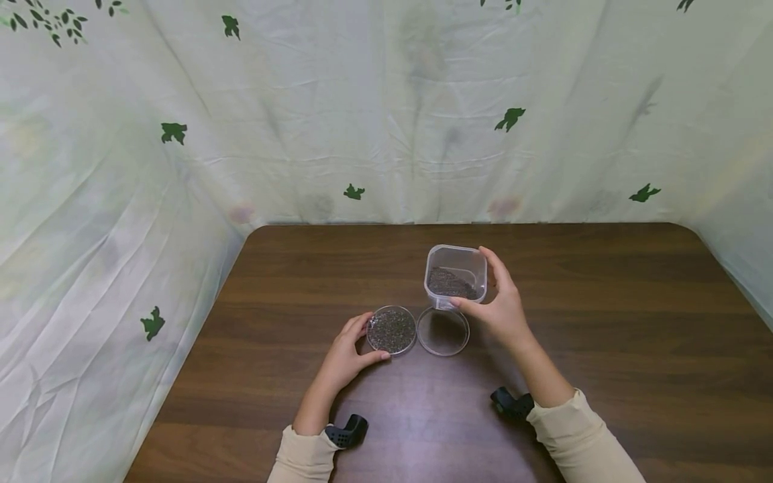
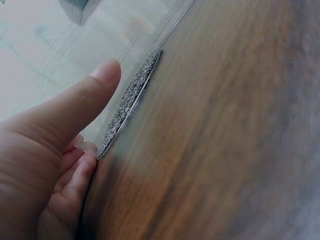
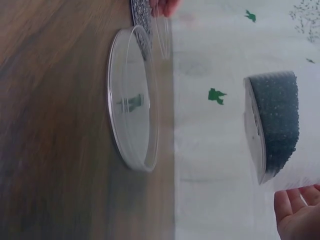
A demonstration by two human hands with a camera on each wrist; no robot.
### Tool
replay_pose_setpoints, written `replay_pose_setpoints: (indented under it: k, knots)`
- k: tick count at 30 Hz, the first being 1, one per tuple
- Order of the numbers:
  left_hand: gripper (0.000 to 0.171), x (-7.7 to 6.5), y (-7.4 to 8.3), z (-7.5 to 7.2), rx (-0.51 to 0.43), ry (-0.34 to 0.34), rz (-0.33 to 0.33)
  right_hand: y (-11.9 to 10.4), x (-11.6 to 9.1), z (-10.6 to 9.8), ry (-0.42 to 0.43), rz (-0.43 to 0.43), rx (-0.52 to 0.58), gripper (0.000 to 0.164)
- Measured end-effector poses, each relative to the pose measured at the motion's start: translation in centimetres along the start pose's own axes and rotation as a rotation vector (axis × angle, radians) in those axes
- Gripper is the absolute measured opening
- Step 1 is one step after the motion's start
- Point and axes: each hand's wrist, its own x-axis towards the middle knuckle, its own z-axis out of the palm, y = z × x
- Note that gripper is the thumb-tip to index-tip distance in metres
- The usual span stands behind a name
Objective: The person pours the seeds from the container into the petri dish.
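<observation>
My left hand holds the edge of a clear petri dish filled with dark grey granules, thumb at the near rim and fingers at the far left side. This dish rests on the table. Right beside it lies a second clear round dish with no granules visible inside; in the right wrist view its low wall shows. Over the far edge of that dish, my right hand grips a clear plastic tub between thumb and fingers. Dark granules lie heaped within the tub, which is raised off the table.
The brown wooden table has its far edge against a pale curtain printed with green leaf shapes. Dark camera mounts sit at both wrists, below the cream sleeves.
</observation>
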Motion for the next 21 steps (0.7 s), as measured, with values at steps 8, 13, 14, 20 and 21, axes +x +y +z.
replay_pose_setpoints:
  k: [8,13,14,20,21]
  knots:
    - [0.082,0.0,0.0,0.0,0.001,0.005,0.001,0.3,-0.5,-1.5,0.041,0.015,0.024,0.082]
    - [0.082,0.0,0.0,0.0,0.0,0.007,0.003,1.0,-0.9,-2.5,0.067,0.032,0.01,0.08]
    - [0.082,0.0,0.0,0.0,0.002,0.007,0.002,1.1,-1.0,-2.7,0.074,0.034,-0.002,0.08]
    - [0.083,0.1,-0.1,0.0,0.006,0.009,0.0,2.0,-1.5,-3.9,0.114,0.061,-0.062,0.08]
    - [0.083,0.1,-0.1,0.0,0.004,0.009,-0.001,2.2,-1.6,-4.1,0.121,0.07,-0.068,0.08]
